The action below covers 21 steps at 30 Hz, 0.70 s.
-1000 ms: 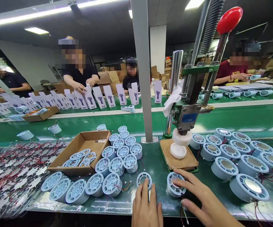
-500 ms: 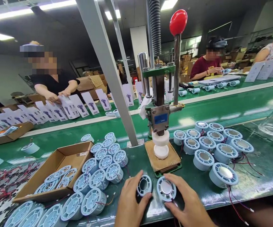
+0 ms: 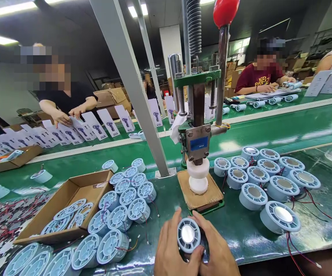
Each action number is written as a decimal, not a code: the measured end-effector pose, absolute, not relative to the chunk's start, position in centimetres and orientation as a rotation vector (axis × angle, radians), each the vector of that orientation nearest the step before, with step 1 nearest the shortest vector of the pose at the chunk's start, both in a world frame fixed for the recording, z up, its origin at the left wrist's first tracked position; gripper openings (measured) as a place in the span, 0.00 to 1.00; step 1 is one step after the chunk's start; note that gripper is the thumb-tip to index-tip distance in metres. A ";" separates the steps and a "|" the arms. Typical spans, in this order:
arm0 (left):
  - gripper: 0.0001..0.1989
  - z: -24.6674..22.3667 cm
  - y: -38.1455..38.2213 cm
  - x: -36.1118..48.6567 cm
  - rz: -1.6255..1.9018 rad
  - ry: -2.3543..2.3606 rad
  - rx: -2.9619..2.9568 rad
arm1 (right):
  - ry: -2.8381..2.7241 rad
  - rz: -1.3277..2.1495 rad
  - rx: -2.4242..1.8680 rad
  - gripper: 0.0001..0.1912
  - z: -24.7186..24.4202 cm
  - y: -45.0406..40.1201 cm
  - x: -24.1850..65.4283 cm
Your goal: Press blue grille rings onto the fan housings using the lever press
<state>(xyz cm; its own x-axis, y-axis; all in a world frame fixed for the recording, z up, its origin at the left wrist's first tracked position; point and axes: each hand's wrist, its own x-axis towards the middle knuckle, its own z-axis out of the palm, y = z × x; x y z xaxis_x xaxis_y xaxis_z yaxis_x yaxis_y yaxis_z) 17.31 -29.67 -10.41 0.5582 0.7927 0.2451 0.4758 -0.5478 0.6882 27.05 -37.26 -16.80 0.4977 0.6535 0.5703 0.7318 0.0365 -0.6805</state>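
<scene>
My left hand [image 3: 170, 245] and my right hand [image 3: 219, 245] are closed together round a light-blue round fan part [image 3: 197, 234] with a shiny silver disc [image 3: 188, 233] at its centre. The disc side faces up towards me. My left thumb presses at the lower edge of the part, and right fingertips touch its upper right. What lies beneath it is mostly hidden by my fingers. Just beyond my hands stands a hand press [image 3: 198, 142] with a red-knobbed lever [image 3: 221, 69]. Its white upper pad [image 3: 198, 167] hangs over a white round block [image 3: 198, 185] on a cardboard-topped base.
Open-topped blue fan parts [image 3: 118, 217] stand in rows at left, beside a cardboard box [image 3: 59, 234] holding blue rings. Silver-centred parts [image 3: 280, 216] with trailing wires stand at right. Across the green belt [image 3: 257, 132], co-workers handle white boxes [image 3: 108, 122] and small fans.
My two hands have come together. The separate round parts they held are now brought to one spot, with the silver-disc part on view. The camera has shifted slightly closer to the press.
</scene>
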 end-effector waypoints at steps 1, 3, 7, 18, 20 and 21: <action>0.35 -10.9 -29.8 17.4 0.760 1.020 2.222 | -1.215 -0.102 -1.670 0.38 -16.9 -37.2 27.1; 0.33 -12.3 -30.2 17.5 0.800 1.020 2.192 | -1.272 -0.144 -1.692 0.37 -17.3 -37.0 27.1; 0.28 -14.5 -30.4 17.2 0.793 1.013 2.080 | -1.443 -0.236 -1.765 0.32 -16.8 -37.4 27.8; 0.22 -4.2 -24.2 23.0 0.796 0.809 1.904 | -1.180 -0.948 -1.607 0.24 18.2 -35.2 43.3; 0.23 -4.1 -23.9 25.2 0.805 0.717 1.867 | -1.131 -0.835 -1.589 0.19 21.4 -32.4 46.1; 0.23 -4.4 -23.9 26.3 0.801 0.681 1.856 | -1.139 -0.758 -1.570 0.17 21.9 -31.1 47.2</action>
